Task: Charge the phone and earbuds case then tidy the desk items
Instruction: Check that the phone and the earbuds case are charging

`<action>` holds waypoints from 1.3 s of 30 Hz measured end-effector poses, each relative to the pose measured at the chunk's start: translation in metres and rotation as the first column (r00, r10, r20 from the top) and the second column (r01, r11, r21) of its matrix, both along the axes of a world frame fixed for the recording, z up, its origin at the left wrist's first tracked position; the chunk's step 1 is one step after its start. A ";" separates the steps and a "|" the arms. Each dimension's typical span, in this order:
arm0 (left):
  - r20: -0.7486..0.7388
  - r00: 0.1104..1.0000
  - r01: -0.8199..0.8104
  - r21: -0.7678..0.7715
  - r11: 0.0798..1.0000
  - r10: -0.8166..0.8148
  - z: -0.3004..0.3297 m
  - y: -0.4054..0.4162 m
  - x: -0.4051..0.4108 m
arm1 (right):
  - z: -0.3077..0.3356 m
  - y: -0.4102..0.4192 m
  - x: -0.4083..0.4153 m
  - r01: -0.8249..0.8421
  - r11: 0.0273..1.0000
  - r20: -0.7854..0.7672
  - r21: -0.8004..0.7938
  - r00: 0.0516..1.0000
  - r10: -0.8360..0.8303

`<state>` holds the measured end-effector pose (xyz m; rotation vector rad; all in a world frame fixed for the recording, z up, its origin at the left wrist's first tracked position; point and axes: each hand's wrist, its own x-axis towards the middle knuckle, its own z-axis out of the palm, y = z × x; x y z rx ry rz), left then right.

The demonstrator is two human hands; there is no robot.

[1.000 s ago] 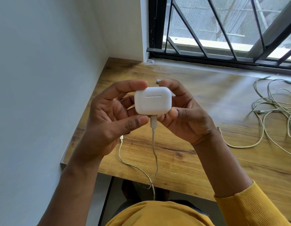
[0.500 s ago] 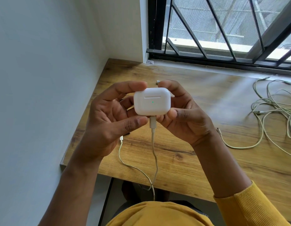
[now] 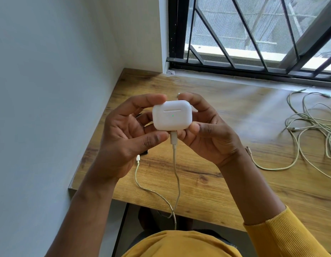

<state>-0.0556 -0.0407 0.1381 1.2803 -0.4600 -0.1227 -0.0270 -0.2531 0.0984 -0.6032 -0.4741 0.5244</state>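
Above the desk's point(image 3: 207, 191) near edge, both hands pinch the earbuds case point(image 3: 171, 115); lower it gently toward twelve o'clock without tugging the cable point(image 3: 176, 175).

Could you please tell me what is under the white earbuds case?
A white cable plug sits in the earbuds case from below, between the left hand and right hand. The socket itself is hidden.

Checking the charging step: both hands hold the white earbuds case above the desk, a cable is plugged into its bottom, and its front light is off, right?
Not quite. The head view shows a small green light lit on the earbuds case. The rest holds: left hand and right hand hold it above the desk, cable plugged into its bottom.
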 end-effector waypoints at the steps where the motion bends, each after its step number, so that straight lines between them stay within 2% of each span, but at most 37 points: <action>1: -0.006 1.000 -0.027 0.021 0.999 0.027 -0.002 0.000 0.001 | -0.002 -0.001 0.001 0.016 1.000 -0.015 -0.017 1.000 -0.016; 6: -0.030 0.985 -0.166 0.126 0.978 0.171 -0.017 -0.003 0.011 | -0.012 -0.003 0.007 0.130 0.976 -0.072 -0.173 0.987 -0.144; 13: 0.006 0.952 -0.292 0.327 0.899 0.307 -0.057 -0.003 0.044 | -0.031 -0.002 0.028 0.236 0.867 -0.125 -0.439 0.939 -0.319; 17: 0.000 0.939 -0.310 0.430 0.848 0.343 -0.084 -0.005 0.062 | -0.048 0.002 0.041 0.272 0.781 -0.077 -0.562 0.923 -0.377; 20: 0.032 0.933 -0.319 0.537 0.781 0.358 -0.103 -0.003 0.072 | -0.060 0.002 0.050 0.290 0.681 -0.008 -0.672 0.917 -0.399; 24: 0.155 0.922 -0.356 0.698 0.621 0.354 -0.124 0.000 0.082 | -0.073 0.008 0.059 0.290 0.544 0.045 -0.788 0.908 -0.417; 31: 0.227 0.921 -0.343 0.859 0.381 0.317 -0.152 0.000 0.097 | -0.097 0.026 0.074 0.329 0.183 0.228 -0.926 0.877 -0.423; 35: 0.277 0.917 -0.348 0.906 0.240 0.287 -0.157 -0.006 0.102 | -0.104 0.034 0.078 0.363 0.075 0.313 -0.929 0.877 -0.364; 39: 0.250 0.929 -0.311 0.927 0.211 0.274 -0.166 -0.005 0.110 | -0.114 0.035 0.082 0.392 0.002 0.376 -0.920 0.882 -0.284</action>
